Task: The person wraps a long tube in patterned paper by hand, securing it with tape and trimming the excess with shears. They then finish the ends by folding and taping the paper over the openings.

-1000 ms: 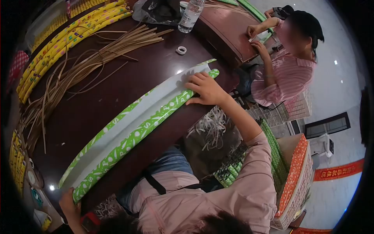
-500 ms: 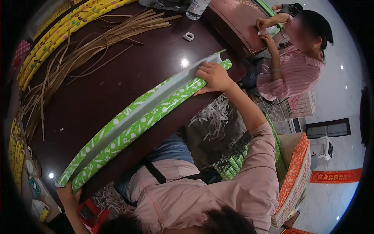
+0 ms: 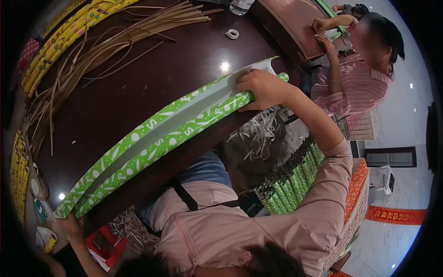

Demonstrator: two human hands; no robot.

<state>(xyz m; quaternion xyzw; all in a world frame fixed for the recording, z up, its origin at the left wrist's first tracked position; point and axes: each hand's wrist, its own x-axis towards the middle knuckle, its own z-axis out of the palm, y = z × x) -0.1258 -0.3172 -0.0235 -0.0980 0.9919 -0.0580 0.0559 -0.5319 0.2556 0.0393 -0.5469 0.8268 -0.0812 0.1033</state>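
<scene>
While the green wrapped roll (image 3: pixel 161 141) lies along the near edge of the dark surface (image 3: pixel 138 87), the right hand (image 3: pixel 260 87) presses its far end, fingers curled over it, and the left hand (image 3: pixel 71 226) grips its near end.

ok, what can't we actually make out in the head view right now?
- Left hand: at the dark lens rim under the end of the green wrapped roll; its fingers are hidden, so its grip is unclear.
- Right hand: its palm side is hidden; pressing or gripping, cannot tell.
- What lies inside the wrap: covered by the paper.
- Water bottle: cut off by the top edge.
- Small items at the left table edge: too distorted to identify.
</scene>
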